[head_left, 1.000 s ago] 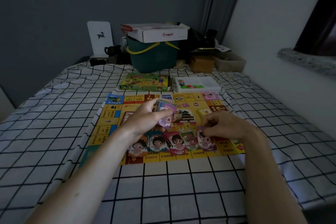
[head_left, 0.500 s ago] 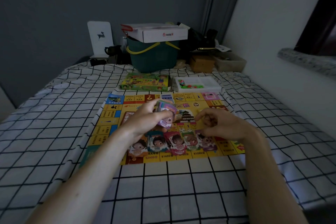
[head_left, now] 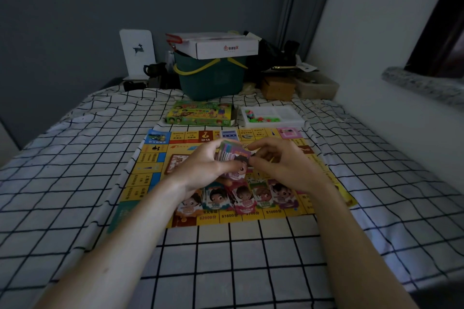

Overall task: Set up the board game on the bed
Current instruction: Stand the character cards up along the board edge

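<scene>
Left grip (head_left: pixel 200 165) holds card stack (head_left: pixel 232 155); right grip (head_left: pixel 281 165) pinches top card.

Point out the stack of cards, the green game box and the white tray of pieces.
stack of cards (head_left: pixel 232 155): head view, on the top card's face.
green game box (head_left: pixel 199 113): head view, on the middle of its lid.
white tray of pieces (head_left: pixel 283 114): head view, on its bare right compartment.

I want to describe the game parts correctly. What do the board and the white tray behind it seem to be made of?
The board looks like thin printed paper, matte: it follows the soft bed and shows fold lines. The white tray seems to be thin moulded plastic, slightly translucent, with raised compartment walls. The dim light leaves both uncertain.
</scene>
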